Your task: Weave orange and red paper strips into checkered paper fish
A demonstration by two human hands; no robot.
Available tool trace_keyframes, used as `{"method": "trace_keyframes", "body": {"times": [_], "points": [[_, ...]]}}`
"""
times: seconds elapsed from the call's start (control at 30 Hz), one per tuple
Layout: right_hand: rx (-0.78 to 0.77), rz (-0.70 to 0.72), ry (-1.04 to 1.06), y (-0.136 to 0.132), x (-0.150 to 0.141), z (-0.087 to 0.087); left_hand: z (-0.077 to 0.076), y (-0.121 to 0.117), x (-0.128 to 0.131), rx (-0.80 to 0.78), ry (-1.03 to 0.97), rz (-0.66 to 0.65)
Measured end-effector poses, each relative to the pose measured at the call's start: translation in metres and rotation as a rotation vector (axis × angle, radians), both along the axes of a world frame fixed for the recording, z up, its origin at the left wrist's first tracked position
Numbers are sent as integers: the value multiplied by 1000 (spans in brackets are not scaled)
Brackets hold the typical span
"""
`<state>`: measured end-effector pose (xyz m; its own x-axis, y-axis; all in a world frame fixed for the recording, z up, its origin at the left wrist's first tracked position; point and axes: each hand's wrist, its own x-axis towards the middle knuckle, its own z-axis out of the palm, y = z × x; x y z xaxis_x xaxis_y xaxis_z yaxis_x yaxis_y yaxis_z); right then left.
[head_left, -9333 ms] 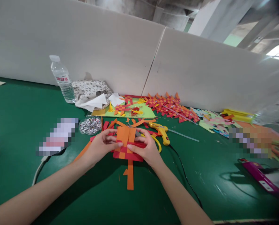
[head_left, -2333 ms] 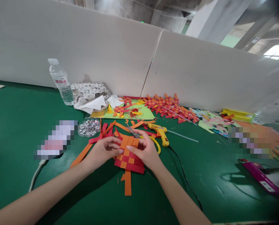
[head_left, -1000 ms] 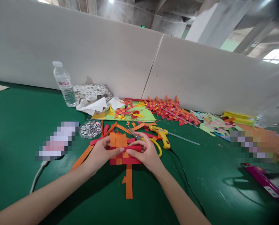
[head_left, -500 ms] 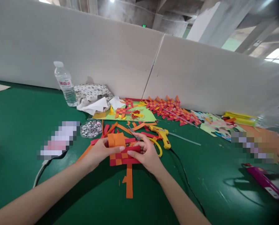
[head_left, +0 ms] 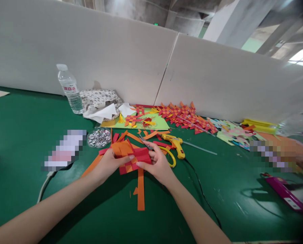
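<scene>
A small checkered weave of red and orange strips [head_left: 127, 168] is held in front of me just above the table, some strips folded up at its top. My left hand [head_left: 109, 166] pinches its left side, thumb across the front, beside the orange strips. On the right side my right hand [head_left: 158, 164] grips the red strips between thumb and fingers; some of its fingers are hidden behind. A single orange strip [head_left: 140, 191] lies on the table below the weave. Behind my right hand are scissors with yellow handles [head_left: 172, 158].
A yellow glue gun [head_left: 177, 145] with a black cord lies to the right. Around it are loose orange strips [head_left: 151, 135], a tub of googly eyes [head_left: 99, 138] and a pile of woven fish [head_left: 184, 117]. A water bottle [head_left: 70, 89] stands at the back left; a purple power strip [head_left: 283, 193] lies right.
The orange strips by my left hand have gone from a raised, folded band to a flatter, tilted position. The red strips by my right hand are spread wider. Both hands keep their hold.
</scene>
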<state>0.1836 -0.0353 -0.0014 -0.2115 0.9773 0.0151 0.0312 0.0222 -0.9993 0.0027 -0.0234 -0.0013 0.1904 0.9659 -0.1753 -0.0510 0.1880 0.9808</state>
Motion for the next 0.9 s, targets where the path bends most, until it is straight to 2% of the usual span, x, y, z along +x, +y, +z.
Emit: {"method": "trace_keyframes", "body": {"times": [0.13, 0.23, 0.33, 0.4, 0.43, 0.5, 0.53, 0.57, 0.6, 0.67, 0.77, 0.9], "points": [[26, -49, 20, 1, -1, -2, -2, 0, -1, -8, -45, -56], [17, -127, 20, 4, -1, -3, -5, 2, -2, 43, 22, -54], [-89, -204, 40, 8, -1, -3, -5, 2, -7, 239, 186, 43], [-195, -156, 94, 8, -2, -2, -4, 1, -13, 453, 285, 85], [-240, -110, 131, 7, -2, -1, -4, 0, -17, 584, 306, 19], [-279, -39, 209, 3, -3, 3, -4, -3, -23, 826, 362, -221], [-272, -24, 226, 1, -3, 5, -4, -3, -26, 882, 405, -300], [-245, -30, 213, -1, -3, 6, -5, -3, -28, 922, 435, -327], [-212, -23, 191, -3, -3, 7, -6, -3, -29, 953, 458, -384], [-156, -37, 162, -4, -3, 6, -8, -1, -29, 952, 476, -412], [-115, -76, 168, -2, -2, 4, -8, 2, -27, 904, 489, -439], [-108, -134, 213, 1, -1, 4, -7, 0, -22, 925, 475, -446]]}}
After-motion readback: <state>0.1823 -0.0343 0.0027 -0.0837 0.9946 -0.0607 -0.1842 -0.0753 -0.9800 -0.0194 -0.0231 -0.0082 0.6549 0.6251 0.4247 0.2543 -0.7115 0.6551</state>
